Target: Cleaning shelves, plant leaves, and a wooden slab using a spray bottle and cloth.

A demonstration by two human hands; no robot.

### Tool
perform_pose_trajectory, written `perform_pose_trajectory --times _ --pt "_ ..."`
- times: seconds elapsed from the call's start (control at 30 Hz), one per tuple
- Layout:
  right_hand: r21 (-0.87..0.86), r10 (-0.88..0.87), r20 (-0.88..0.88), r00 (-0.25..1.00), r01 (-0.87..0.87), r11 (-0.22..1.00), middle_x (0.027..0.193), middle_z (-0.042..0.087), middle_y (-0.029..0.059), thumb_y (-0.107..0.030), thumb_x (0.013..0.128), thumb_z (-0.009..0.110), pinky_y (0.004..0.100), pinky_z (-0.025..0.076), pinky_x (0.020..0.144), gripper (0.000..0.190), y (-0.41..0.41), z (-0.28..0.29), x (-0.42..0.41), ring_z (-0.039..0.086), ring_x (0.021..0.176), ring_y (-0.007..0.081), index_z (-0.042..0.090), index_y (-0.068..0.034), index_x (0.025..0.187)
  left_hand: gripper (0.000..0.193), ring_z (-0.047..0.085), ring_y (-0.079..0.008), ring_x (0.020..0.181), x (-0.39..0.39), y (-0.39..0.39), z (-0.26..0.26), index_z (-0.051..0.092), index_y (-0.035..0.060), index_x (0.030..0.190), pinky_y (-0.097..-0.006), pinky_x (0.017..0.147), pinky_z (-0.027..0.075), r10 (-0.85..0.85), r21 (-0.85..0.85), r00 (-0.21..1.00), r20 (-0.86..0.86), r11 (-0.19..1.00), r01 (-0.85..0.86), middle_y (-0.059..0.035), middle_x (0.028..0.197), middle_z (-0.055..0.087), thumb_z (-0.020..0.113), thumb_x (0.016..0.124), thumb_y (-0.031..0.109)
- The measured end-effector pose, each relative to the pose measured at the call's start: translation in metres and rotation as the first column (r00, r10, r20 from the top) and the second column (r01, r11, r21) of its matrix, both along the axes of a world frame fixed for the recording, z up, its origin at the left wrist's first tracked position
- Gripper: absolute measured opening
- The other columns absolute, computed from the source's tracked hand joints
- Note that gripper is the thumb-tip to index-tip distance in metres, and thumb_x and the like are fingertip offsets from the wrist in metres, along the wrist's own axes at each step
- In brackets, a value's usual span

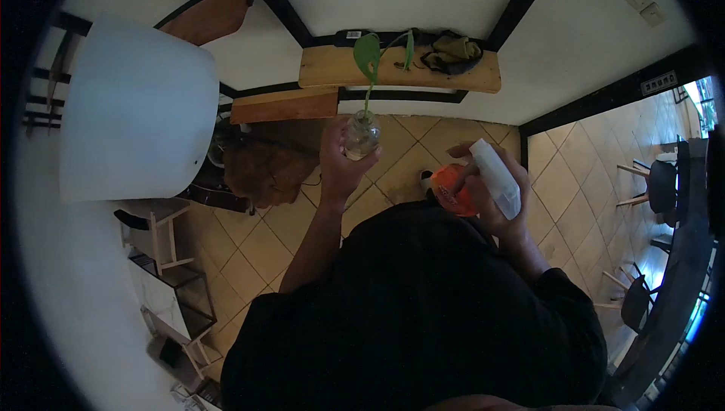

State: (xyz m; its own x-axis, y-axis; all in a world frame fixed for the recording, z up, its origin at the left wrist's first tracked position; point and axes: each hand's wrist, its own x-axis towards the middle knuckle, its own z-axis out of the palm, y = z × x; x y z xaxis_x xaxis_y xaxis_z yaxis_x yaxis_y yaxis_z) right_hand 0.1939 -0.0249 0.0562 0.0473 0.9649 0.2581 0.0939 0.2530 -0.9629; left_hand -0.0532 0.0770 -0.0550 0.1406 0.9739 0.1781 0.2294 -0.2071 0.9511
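My left hand (338,164) grips a small clear glass jar (362,138) in front of my chest. A plant cutting stands in it, its green stem rising to a broad leaf (367,55) and a second, narrower leaf (409,51). Off to the right, my right hand (501,198) is wrapped around a spray bottle. The bottle has a white spray head (495,177) and an orange body (453,190) that bears writing; fingers hide part of it. The spray head is apart from the jar and plant.
A wooden wall shelf (334,74) ahead carries a dark and olive cloth item (456,55). A lower wooden shelf (283,106) and a brown wooden slab (269,170) are at left, beside a large white rounded object (141,116). Chairs (662,187) stand far right on tiled floor (283,235).
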Motion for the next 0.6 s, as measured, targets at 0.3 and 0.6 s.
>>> perform_pose_trajectory --times 0.3,0.6 --pt "0.134 -0.133 0.165 0.977 0.111 0.985 0.103 0.069 0.0126 -0.016 0.087 0.065 0.0347 0.053 0.078 0.034 -0.014 -0.022 0.033 0.068 0.089 0.0223 0.061 -0.001 0.117 0.059 0.061 -0.0206 0.108 0.024 0.026 -0.016 0.052 0.0028 0.125 -0.0351 0.091 0.052 -0.145 0.014 0.989 0.041 0.989 0.145 -0.0096 0.116 0.055 0.082 0.074 0.004" --pt "0.157 -0.347 0.149 0.926 0.324 0.933 0.104 0.069 0.0155 -0.021 0.085 0.067 0.0343 0.053 0.077 0.04 -0.063 -0.033 -0.002 0.068 0.087 0.0245 0.061 0.002 0.118 0.062 0.062 -0.0197 0.104 0.024 0.012 -0.032 0.051 0.0043 0.126 -0.0359 0.089 0.054 -0.319 0.04 0.947 0.024 0.947 0.318 -0.01 0.114 0.055 0.083 0.073 0.008"
